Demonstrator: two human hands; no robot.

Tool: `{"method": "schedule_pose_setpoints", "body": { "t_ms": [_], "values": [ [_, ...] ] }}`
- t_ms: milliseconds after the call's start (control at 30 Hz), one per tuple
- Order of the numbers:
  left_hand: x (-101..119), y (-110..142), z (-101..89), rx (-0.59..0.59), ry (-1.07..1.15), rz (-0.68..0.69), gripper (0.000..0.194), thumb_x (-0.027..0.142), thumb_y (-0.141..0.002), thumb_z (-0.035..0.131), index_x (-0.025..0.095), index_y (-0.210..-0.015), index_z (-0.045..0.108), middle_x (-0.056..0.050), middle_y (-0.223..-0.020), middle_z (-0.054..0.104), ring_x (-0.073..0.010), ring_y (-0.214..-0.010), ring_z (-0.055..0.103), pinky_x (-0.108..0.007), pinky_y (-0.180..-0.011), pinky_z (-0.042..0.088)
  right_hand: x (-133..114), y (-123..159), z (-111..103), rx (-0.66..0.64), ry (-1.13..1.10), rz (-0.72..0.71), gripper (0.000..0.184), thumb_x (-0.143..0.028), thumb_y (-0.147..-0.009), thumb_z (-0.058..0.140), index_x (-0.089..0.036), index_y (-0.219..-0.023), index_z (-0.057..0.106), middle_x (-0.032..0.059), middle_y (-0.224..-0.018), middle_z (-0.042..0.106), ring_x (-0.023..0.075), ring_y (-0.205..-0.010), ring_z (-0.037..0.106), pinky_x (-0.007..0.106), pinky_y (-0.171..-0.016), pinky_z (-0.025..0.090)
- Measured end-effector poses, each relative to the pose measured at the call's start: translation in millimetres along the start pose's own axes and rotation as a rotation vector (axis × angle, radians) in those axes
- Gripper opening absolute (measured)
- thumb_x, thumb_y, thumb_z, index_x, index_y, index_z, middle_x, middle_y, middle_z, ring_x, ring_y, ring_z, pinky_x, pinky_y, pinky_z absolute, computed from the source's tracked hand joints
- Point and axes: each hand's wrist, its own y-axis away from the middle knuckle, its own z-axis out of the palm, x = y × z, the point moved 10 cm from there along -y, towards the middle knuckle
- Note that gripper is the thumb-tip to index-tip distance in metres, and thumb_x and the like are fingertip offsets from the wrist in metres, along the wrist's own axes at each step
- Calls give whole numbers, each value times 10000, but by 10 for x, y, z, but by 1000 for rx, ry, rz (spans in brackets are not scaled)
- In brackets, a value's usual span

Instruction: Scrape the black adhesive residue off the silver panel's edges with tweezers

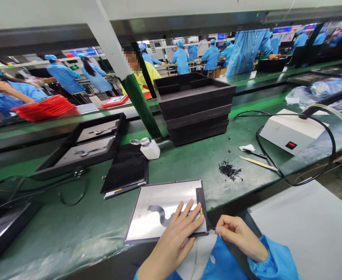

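Observation:
A silver display panel (156,206) with a grey flex cable lies flat at the near edge of the green bench. My left hand (176,233) rests on its right side, fingers stretched flat, pressing it down. My right hand (236,233) is closed in a pinch just right of the panel's lower right corner, holding something small and dark that I cannot make out. Both sleeves are blue.
A black panel (125,171) lies behind the silver one, beside a white dispenser bottle (150,148). Stacked black trays (194,107) stand behind. Dark scraps (229,170), a stick tool (258,163) and a white box (290,134) with cables sit right. Co-workers in blue stand beyond.

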Motion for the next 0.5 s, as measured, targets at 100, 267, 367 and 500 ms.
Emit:
{"method": "schedule_pose_setpoints", "body": {
  "t_ms": [100, 267, 367, 500],
  "values": [
    [-9, -1, 4, -13, 3, -9, 710, -18, -920, 370, 240, -1560, 196, -90, -1577, 328, -280, -1484, 214, -606, -1148, 286, -26, 3, -12, 7, 4, 4, 561, -735, -735, 646, -186, -668, 545, -60, -559, 415, 119, -549, 345, 266, -533, 240],
    [-12, 13, 7, -16, -4, -7, 706, -23, -912, 374, 230, -1553, 221, -96, -1570, 339, -282, -1483, 214, -609, -1144, 283, -52, -8, -29, 19, 4, 10, 565, -739, -728, 646, -187, -664, 540, -59, -566, 412, 119, -547, 337, 267, -532, 237],
    [-12, 15, 7, -16, -12, -7, 694, -24, -908, 377, 216, -1546, 247, -96, -1569, 342, -278, -1484, 209, -604, -1144, 283, -60, -14, -38, 19, 10, 1, 560, -735, -737, 640, -188, -668, 543, -57, -569, 416, 121, -548, 340, 267, -532, 238],
    [-9, 12, 8, -16, -8, -2, 681, -20, -907, 375, 218, -1537, 272, -86, -1573, 337, -272, -1488, 194, -598, -1149, 278, -130, -18, -108, 40, 11, -40, 554, -733, -756, 626, -189, -676, 556, -59, -565, 403, 122, -546, 329, 268, -531, 239]
  ]
}}
